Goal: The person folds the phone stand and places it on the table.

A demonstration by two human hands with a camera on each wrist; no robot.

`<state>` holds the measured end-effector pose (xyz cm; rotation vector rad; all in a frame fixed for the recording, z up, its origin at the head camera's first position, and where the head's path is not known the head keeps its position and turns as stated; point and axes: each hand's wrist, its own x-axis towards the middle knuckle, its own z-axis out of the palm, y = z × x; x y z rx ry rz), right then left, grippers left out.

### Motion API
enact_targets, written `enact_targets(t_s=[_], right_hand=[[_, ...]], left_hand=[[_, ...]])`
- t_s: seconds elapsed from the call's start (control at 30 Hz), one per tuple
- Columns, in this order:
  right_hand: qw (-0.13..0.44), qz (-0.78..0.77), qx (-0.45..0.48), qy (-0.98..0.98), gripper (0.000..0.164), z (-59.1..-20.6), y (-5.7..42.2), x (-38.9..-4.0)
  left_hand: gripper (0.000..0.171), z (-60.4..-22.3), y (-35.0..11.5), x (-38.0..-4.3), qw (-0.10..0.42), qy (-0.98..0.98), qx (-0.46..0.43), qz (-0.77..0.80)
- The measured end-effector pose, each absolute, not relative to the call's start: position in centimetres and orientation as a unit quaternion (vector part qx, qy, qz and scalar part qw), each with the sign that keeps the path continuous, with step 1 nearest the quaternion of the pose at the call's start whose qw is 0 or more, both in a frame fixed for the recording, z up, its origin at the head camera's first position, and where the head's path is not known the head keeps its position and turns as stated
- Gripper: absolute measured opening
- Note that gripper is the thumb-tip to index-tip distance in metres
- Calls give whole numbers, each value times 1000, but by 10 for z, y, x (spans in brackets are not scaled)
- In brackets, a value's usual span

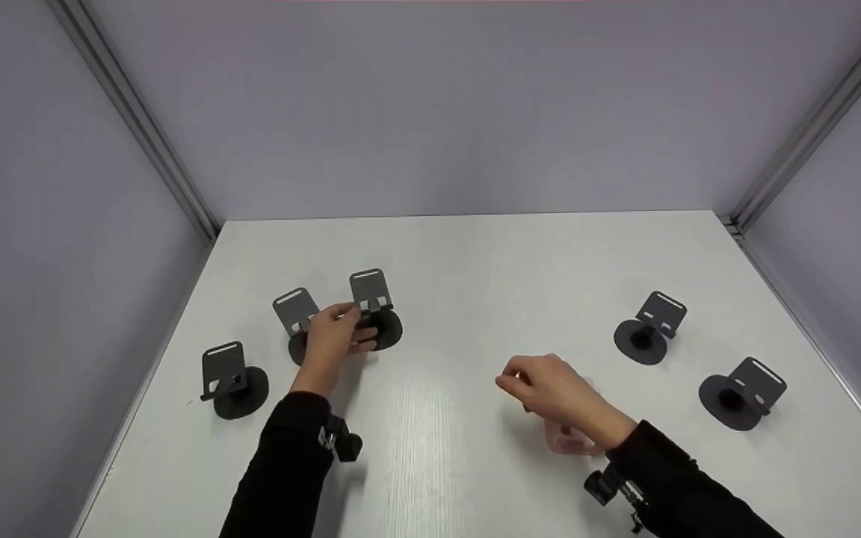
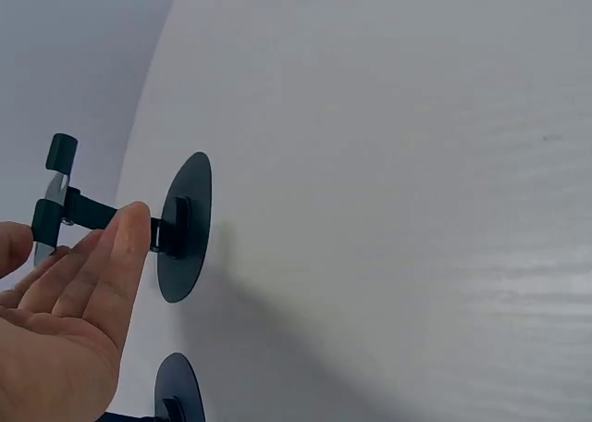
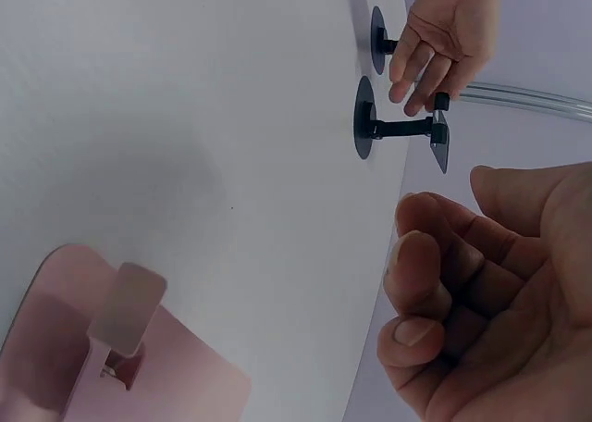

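My left hand [image 1: 329, 340] is at the lower lip of a black phone stand [image 1: 371, 288] with a round base, left of centre on the table. In the left wrist view its fingers [image 2: 102, 283] reach out nearly straight beside the post, with the thumb apart near the lip; firm contact cannot be told. A second black stand [image 1: 294, 308] stands just left, its base partly hidden by that hand. My right hand [image 1: 554, 385] hovers with loosely curled fingers, holding nothing. Below its wrist, a pink stand-like object [image 1: 571, 441] lies partly covered; the right wrist view shows its pink plates [image 3: 185, 366].
Another black stand [image 1: 240, 392] is at the far left of the white table [image 1: 430, 418]. On the right are two more black stands, one farther back [image 1: 641, 342] and one nearer the right edge [image 1: 729, 403]. Grey walls enclose the back and sides.
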<state>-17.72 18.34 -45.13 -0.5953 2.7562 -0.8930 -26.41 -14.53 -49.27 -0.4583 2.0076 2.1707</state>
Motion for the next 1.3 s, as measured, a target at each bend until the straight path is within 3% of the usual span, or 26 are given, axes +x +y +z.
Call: enact_targets(t_s=[0.5, 0.97, 1.3], right_hand=[[119, -317, -192, 921, 19, -463, 174, -184], [120, -319, -180, 923, 19, -468, 173, -189], [108, -341, -137, 924, 15, -471, 177, -198]], left_hand=[[33, -494, -134, -258, 72, 552, -193, 808], [56, -492, -119, -250, 68, 517, -143, 841], [53, -484, -88, -238, 93, 522, -70, 845]])
